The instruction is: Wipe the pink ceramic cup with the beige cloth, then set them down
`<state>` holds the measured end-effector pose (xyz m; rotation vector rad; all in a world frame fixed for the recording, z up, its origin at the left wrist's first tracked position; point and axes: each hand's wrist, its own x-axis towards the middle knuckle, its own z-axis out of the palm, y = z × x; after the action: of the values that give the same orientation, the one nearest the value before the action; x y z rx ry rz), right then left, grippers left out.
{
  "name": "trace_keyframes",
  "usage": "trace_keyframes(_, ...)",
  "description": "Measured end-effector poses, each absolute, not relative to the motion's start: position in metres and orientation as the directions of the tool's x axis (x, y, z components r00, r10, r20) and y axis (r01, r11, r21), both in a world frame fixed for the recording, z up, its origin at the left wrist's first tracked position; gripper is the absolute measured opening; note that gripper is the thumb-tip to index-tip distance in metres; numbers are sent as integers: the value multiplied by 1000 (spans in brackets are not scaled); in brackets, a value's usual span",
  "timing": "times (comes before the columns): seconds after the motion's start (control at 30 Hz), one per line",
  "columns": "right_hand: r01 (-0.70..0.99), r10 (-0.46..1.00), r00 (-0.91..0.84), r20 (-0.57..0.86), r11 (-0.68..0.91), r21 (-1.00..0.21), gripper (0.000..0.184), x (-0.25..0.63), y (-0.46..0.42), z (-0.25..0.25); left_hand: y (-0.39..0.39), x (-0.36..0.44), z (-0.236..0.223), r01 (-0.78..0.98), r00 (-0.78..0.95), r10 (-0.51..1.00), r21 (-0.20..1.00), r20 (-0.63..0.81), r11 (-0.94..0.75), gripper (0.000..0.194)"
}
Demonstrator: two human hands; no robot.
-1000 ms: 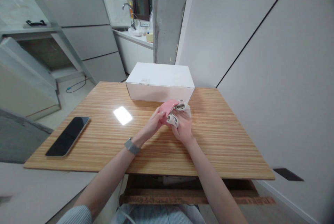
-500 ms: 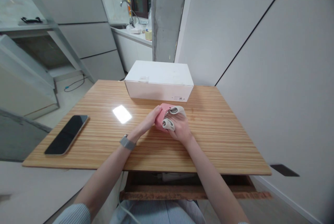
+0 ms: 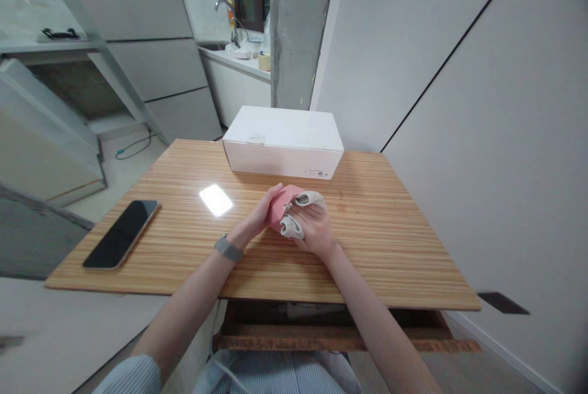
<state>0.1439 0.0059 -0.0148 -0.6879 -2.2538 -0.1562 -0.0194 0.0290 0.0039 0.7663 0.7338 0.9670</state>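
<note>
"Over the middle of the wooden table (image 3: 390, 228), what is being handled?"

"A pink thing (image 3: 279, 204), just on the near side of the white box (image 3: 285, 129). Its left side is gripped by the left hand (image 3: 261, 210). Against its right side a pale cloth (image 3: 312, 198) is bunched, with its rolled edges showing."

"And the right hand (image 3: 318, 230)?"

"It is set between the rolls of the cloth. The fingertips are hidden, so whether they are closed on anything cannot be told."

"How far along is the work judged to be?"

"Midway, it seems. Cloth and pink thing are joined between the hands, so that much is done. Whether the cloth is pressed on the pink thing or tucked partly inside it cannot be made out."

"What is left?"

"Neither is set down, and neither is parted from the other. How much more handling is needed cannot be judged."

"Is anything else involved?"

"Apparently not. The white box is closed and untouched, and the phone (image 3: 122, 234) is laid screen up, well apart from the hands. Below the table's near edge, the drawer (image 3: 275, 342) is left open."
</note>
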Motion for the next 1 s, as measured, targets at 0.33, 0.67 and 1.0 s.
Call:
trace_keyframes(0.33, 515, 418, -512, 750, 849, -121, 35, 149, 14, -16, 33, -25, -6, -273, 363, 918, 923, -162, 271, 53)
trace_keyframes(0.67, 554, 444, -473, 761, 822, -135, 32, 157, 8, -16, 31, -30, -11, -285, 587, 801, 896, -118, 341, 51)
trace_keyframes(1.0, 514, 387, -583, 715, 857, -44, 31, 136, 2, -11, 34, -37, 5, -290, 478, 856, 885, -196, 365, 51)
